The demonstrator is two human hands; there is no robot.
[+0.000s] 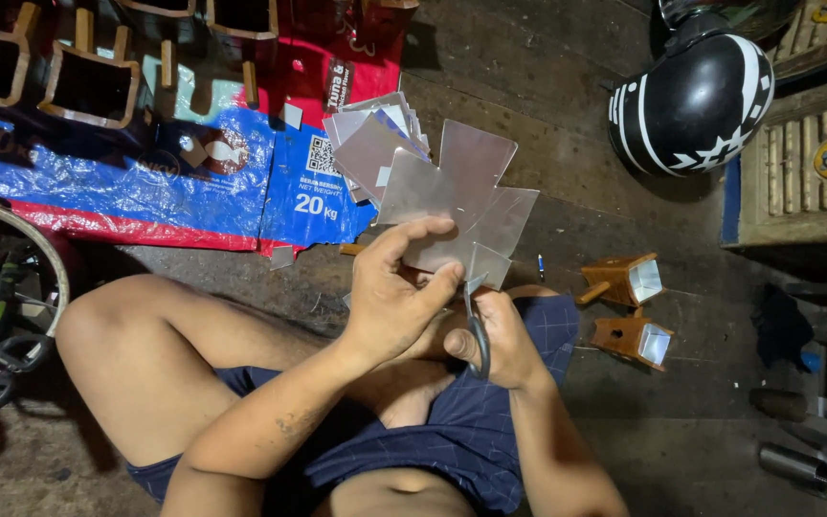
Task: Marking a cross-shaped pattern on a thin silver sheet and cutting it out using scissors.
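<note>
The left hand (399, 292) grasped a cross-shaped sheet of shiny metal (466, 196), with the thumb and fingers pinched on its lower edge. The sheet stood up and away from this hand, over the dark floor. The right hand (495, 335) was just beside the left one, on its right side and touching it. It was clenched around the dark handles of a pair of snips (477, 330), and the blades met the lower corner of the sheet. Beyond the left hand, behind the sheet, a stack of similar metal pieces (370, 139) lay on a blue sack (145, 177). To the right of the right hand, near but apart, two small wooden pieces with metal funnels (629, 306) stood on the floor. Far beyond them rested a black helmet (696, 101).
</note>
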